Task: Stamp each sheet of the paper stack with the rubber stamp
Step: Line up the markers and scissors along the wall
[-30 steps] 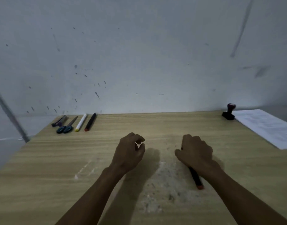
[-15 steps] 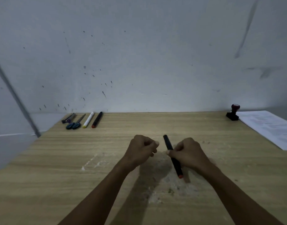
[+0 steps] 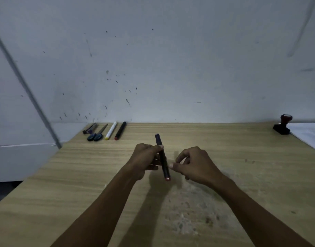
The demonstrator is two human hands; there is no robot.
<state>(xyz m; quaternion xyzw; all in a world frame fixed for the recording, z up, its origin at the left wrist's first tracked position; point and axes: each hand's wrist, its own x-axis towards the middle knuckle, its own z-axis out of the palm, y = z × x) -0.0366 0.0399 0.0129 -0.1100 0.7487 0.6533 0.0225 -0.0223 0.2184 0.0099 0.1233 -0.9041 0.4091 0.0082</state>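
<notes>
While hands (image 3: 171,161) meet, rubber stamp (image 3: 282,126) far right.

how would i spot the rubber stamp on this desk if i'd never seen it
Follow the wooden desk to its far right corner, by the wall. The stamp stands upright there, just left of the white paper. It is the only squat thing, a black base with a dark red knob, while the pens and scissors lie flat far left.

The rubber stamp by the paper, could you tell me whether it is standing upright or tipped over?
Upright: the rubber stamp stands on its dark base, red knob on top, beside the paper stack.
</notes>
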